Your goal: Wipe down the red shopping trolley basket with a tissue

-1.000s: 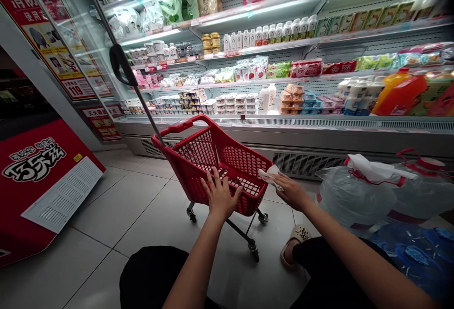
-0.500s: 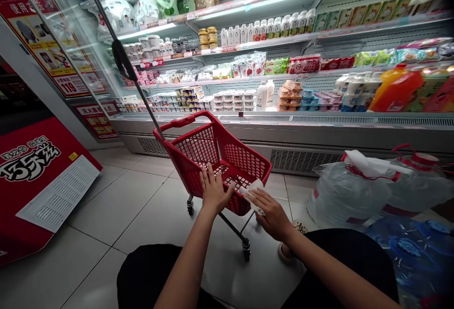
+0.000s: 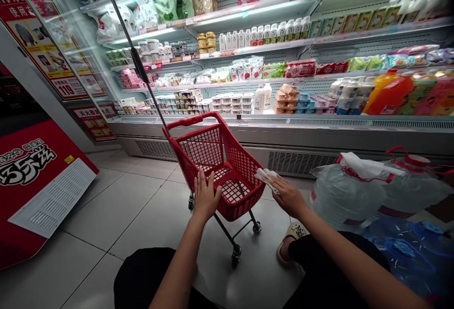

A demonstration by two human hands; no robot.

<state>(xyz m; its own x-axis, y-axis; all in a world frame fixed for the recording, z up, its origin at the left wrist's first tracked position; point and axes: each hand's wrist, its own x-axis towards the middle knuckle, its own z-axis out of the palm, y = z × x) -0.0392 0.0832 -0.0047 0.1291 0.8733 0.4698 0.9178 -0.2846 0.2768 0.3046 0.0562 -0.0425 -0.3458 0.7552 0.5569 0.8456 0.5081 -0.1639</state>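
A small red plastic shopping cart [image 3: 244,158] on a metal frame with wheels stands in front of my knees, its basket holding nothing that I can see. My left hand [image 3: 206,195] rests on the near left corner of the basket rim, fingers stretched out and apart. In my right hand [image 3: 285,193] is a crumpled white wipe [image 3: 266,176], pressed against the basket's right rim under my fingers. A thin pole [image 3: 156,103] with a black grip rises from the cart's left handle side.
Behind the cart runs a refrigerated display case [image 3: 213,132] stocked with dairy and drinks. Large bagged water bottles [image 3: 349,191] and blue water jugs [image 3: 404,252] stand at right. A red slanted cabinet [image 3: 39,181] is on the left. Tiled floor [image 3: 135,210] lies between.
My right hand has slid the wipe from the basket's near rim to its right side. My left hand stays on the near left corner, and the cart has turned slightly.
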